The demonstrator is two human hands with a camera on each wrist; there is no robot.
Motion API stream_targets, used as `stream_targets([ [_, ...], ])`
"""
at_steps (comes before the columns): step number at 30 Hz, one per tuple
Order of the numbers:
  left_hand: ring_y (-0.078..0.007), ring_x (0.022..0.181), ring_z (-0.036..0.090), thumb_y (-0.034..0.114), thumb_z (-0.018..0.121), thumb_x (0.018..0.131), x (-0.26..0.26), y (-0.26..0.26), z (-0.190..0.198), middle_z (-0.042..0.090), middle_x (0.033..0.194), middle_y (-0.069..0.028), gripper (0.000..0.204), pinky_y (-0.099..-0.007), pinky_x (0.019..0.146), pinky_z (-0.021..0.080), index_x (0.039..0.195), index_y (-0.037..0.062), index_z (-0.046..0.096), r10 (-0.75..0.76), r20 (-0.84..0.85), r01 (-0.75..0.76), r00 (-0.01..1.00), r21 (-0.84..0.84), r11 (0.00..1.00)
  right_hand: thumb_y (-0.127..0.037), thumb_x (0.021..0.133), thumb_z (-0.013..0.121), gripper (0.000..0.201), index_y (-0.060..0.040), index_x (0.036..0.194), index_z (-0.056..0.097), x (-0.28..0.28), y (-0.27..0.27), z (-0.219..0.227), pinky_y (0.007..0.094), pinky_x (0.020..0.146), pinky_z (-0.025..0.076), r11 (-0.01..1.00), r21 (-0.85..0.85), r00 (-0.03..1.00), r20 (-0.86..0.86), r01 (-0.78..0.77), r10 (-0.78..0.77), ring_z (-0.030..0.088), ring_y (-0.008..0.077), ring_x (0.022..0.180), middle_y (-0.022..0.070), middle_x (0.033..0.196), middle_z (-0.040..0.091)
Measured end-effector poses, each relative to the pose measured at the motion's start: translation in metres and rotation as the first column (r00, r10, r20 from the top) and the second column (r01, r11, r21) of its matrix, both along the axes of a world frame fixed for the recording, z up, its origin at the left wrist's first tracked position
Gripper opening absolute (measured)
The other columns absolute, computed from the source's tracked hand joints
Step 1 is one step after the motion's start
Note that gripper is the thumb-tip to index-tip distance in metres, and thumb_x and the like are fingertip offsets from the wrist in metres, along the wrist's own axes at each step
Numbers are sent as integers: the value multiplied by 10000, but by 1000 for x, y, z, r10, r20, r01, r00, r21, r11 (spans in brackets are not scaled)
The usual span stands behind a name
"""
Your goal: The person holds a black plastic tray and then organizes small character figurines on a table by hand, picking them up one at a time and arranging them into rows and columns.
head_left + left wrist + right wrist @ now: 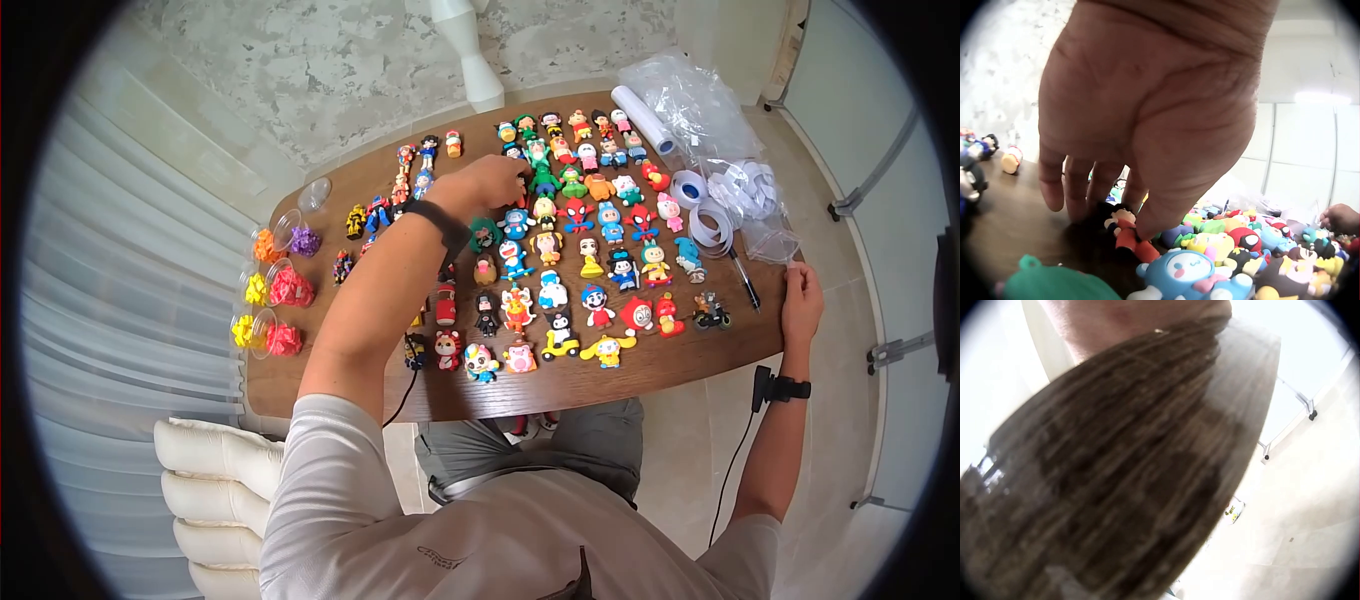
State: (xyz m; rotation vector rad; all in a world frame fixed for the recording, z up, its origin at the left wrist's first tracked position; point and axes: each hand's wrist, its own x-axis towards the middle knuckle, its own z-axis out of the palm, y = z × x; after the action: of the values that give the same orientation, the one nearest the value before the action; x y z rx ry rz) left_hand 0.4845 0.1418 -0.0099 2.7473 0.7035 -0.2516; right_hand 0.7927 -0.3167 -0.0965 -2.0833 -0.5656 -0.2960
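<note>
My left hand reaches over the middle of the table, palm down. In the left wrist view, its thumb and fingertips pinch a small toy figure with black hair and an orange-red outfit, low over the wood. Beside that figure lie a light-blue figure and a green one. Just right of the hand, rows of colourful toy figures begin, among them a green figure. My right hand rests on the right edge of the wooden table, away from the toys; its wrist view shows mostly the table edge.
On the left stand clear cups with yellow, orange, purple and red pieces. A white roll, clear plastic bags, rolls of white tape and a pen lie at the right. A toy motorcycle sits near the right hand.
</note>
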Motion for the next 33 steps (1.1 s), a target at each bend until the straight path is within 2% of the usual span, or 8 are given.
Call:
stream_targets([
  [3, -395, 1156, 619, 251, 617, 896, -5, 2, 2, 667, 1226, -203, 484, -450, 975, 494, 1352, 95, 580, -34, -11, 34, 999, 35, 999, -348, 977, 631, 310, -54, 1049, 694, 1, -1, -1, 285, 699, 453, 1000, -11, 1000, -14, -8, 8, 514, 106, 721, 2, 754, 571],
  [7, -351, 1152, 639, 256, 625, 879, -35, 30, 28, 677, 1226, -182, 492, -428, 974, 509, 1343, 93, 588, -59, 114, 43, 992, 137, 990, -340, 980, 628, 301, -50, 1038, 688, 1, -1, 0, 277, 698, 444, 1000, -26, 1000, -31, -5, 4, 498, 98, 720, -7, 749, 551],
  [9, -322, 1082, 671, 232, 639, 871, -55, 47, 54, 718, 1146, -160, 424, -407, 928, 523, 1265, 78, 657, 166, 60, -171, 984, 105, 980, -334, 982, 627, 296, -48, 1032, 684, 6, -2, -5, 274, 695, 440, 1000, -12, 999, -33, -14, 14, 487, 96, 717, -12, 744, 536],
  [11, -329, 980, 697, 202, 628, 835, -91, 81, 54, 736, 1063, -166, 328, -413, 861, 546, 1125, 84, 726, 234, 248, -278, 940, 162, 947, -330, 984, 625, 293, -45, 1027, 681, 6, -2, -5, 272, 692, 435, 1000, -19, 999, -30, -16, 15, 478, 95, 716, -16, 741, 522],
  [14, -323, 959, 702, 189, 647, 820, -137, 127, 44, 741, 1024, -168, 275, -407, 852, 548, 1049, 72, 743, 382, 259, -435, 887, 190, 880, -325, 987, 623, 290, -42, 1022, 678, 5, -1, -5, 271, 689, 429, 1000, -22, 1000, -21, -22, 21, 469, 94, 718, -20, 741, 507],
  [16, -324, 961, 699, 198, 655, 830, -156, 137, 37, 739, 1029, -167, 283, -402, 852, 545, 1066, 67, 741, 419, 194, -456, 887, 220, 863, -321, 988, 621, 287, -41, 1021, 677, 5, -1, -4, 271, 689, 427, 999, -24, 1000, -17, -26, 26, 467, 95, 721, -20, 742, 503],
  [20, -331, 956, 696, 193, 659, 829, -169, 133, 23, 742, 1006, -167, 251, -400, 853, 545, 1026, 62, 744, 446, 75, -446, 892, 296, 844, -312, 989, 621, 284, -37, 1026, 679, 7, -3, -6, 271, 693, 428, 999, -28, 999, -19, -32, 31, 469, 95, 728, -18, 749, 508],
  [33, -324, 898, 722, 269, 697, 840, -154, 109, 12, 753, 915, -161, 212, -409, 814, 556, 856, 76, 782, 523, 49, -524, 851, 134, 841, -259, 1015, 596, 260, -16, 1056, 678, 2, -2, 0, 251, 760, 444, 997, -77, 999, -34, -31, 29, 519, 87, 785, -16, 820, 581],
])
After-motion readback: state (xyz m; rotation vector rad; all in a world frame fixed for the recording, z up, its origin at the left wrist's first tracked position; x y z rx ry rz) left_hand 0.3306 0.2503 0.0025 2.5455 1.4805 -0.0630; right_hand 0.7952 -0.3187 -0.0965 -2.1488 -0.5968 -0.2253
